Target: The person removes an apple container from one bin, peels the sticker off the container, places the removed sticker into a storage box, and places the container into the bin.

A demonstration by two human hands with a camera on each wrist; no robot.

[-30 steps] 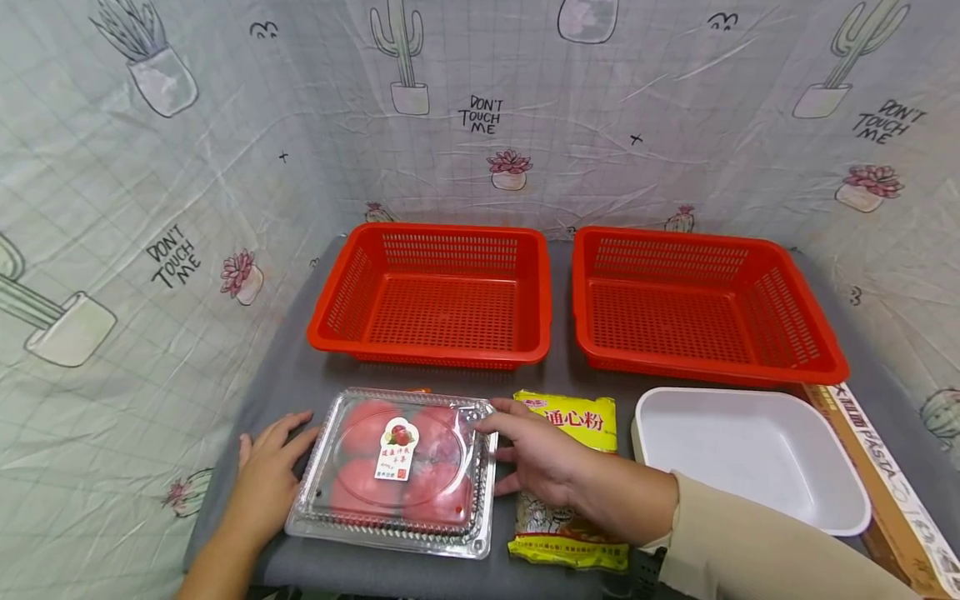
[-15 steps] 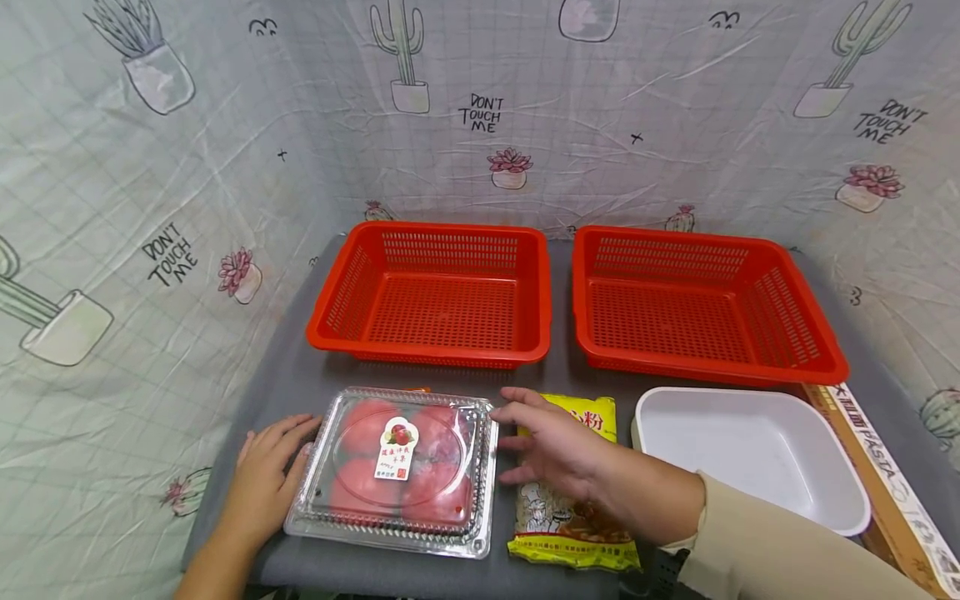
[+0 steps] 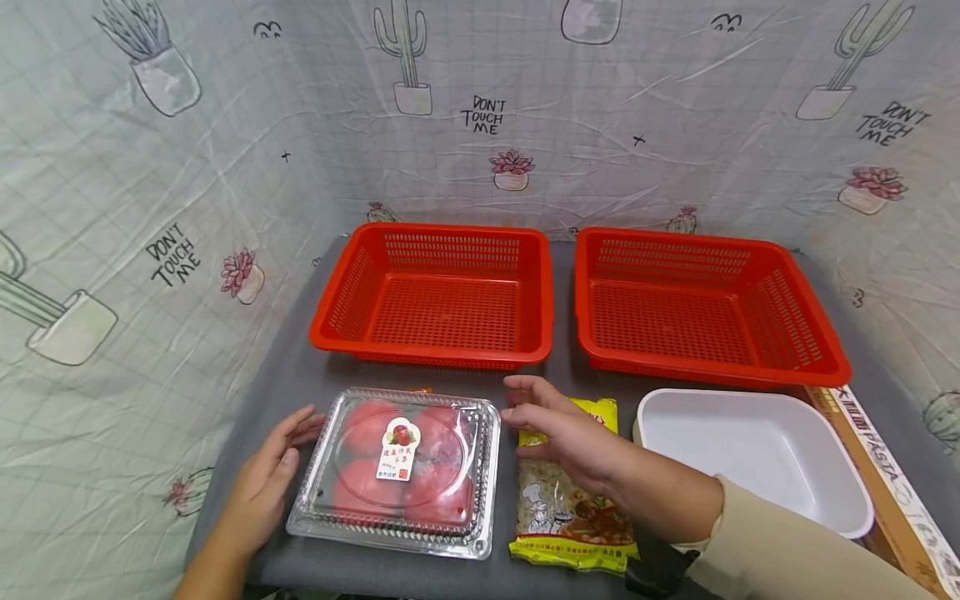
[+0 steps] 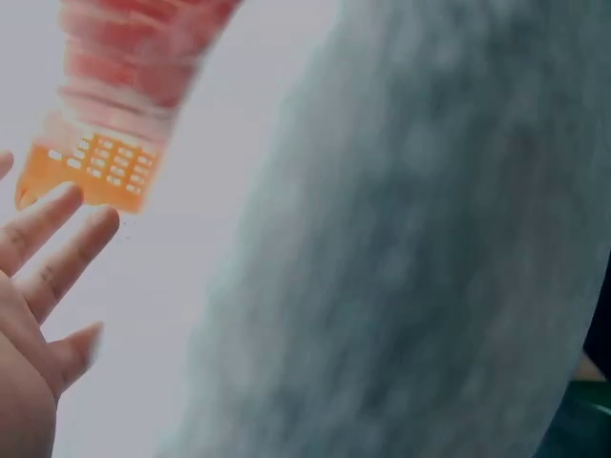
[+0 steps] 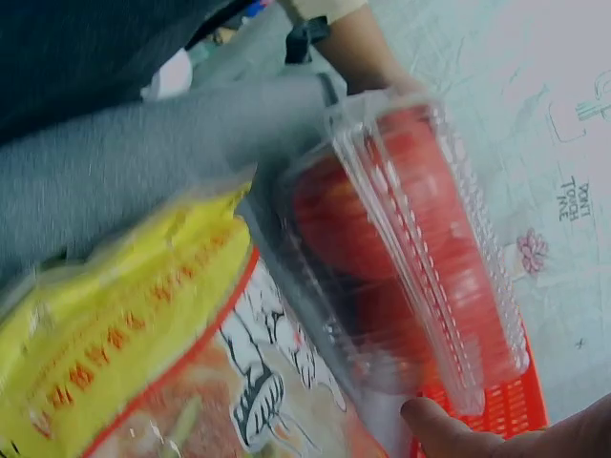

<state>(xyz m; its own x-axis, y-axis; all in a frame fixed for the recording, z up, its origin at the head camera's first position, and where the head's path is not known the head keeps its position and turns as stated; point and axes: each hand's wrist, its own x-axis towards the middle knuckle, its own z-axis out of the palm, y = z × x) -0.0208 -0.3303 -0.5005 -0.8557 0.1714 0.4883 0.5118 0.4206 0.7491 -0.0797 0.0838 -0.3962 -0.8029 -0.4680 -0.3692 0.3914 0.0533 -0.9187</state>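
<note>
- The fruit box lies closed on the desk, outside the red baskets.
- Left hand relaxed beside it; right hand released, over the yellow bag.
- The box looks placed; what is left (if anything), I cannot tell.

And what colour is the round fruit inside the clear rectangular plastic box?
Red; the round fruit shows best in the head view.

Here's the bare left hand, fingers spread, tips right at an orange panel with white grid marks! Above that sits a blurred red-and-whitish shape; rightward, a huge, fuzzy grey-green surface.
</note>
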